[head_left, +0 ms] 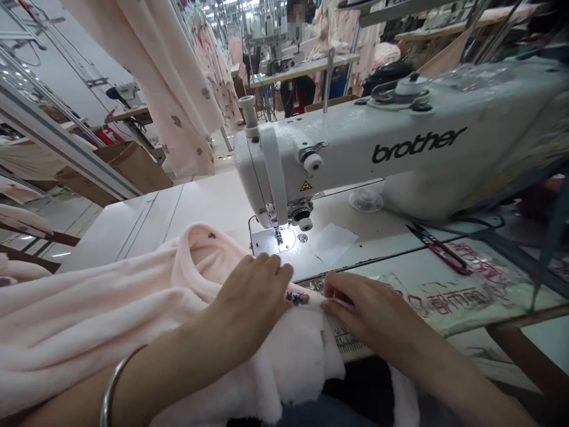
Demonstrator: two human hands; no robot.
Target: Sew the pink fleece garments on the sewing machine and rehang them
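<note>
Pale pink fleece fabric (133, 290) with small printed motifs spreads over the left of the sewing table and hangs down at the front. My left hand (255, 290) has its fingers bent over the fabric's edge, just in front of the needle area. To its right, my right hand (362, 302) pinches the same edge between thumb and fingers. A printed motif shows on the stretch of cloth between both hands. The presser foot (279, 236) of the white sewing machine (338, 160) stands under a bright light, apart from the fabric.
Red-handled thread snips (444, 252) lie on the table at right, near a clear bobbin-like disc (365, 200). A white scrap (333, 243) rests beside the needle plate. Pink fabric (178, 89) hangs at upper left. A cardboard box (128, 169) stands beyond the table, and another person sits behind.
</note>
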